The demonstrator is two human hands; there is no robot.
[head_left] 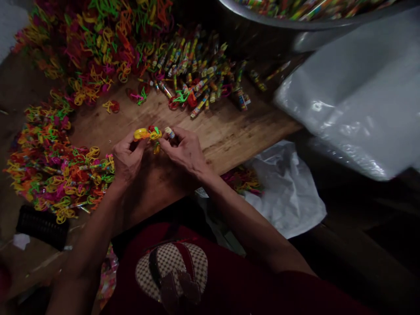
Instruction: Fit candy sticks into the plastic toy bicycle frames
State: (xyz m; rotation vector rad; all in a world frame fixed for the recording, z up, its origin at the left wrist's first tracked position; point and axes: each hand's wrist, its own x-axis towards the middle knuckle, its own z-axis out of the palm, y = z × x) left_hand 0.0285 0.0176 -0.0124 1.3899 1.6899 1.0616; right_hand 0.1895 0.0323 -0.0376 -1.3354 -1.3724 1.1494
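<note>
My left hand [127, 157] pinches a small plastic toy bicycle [141, 134] with yellow and orange parts, above the wooden board. Red, green and yellow pieces [155, 132] of the same kind sit between the two hands; which hand bears them is hard to tell. My right hand [186, 151] is closed around a thin printed tube [169, 132] with a pale end, its fingertips close to the plastic pieces. Beyond the hands, a heap of similar printed tubes [197, 85] lies on the wooden board [226, 135].
Coloured toy bicycles form a big pile [98, 48] at the back left and another heap [59, 170] at the left. A metal basin [262, 17] of tubes stands at the top right. Clear plastic bags [354, 96], a white sack [288, 188] and a black tray [42, 225] lie around.
</note>
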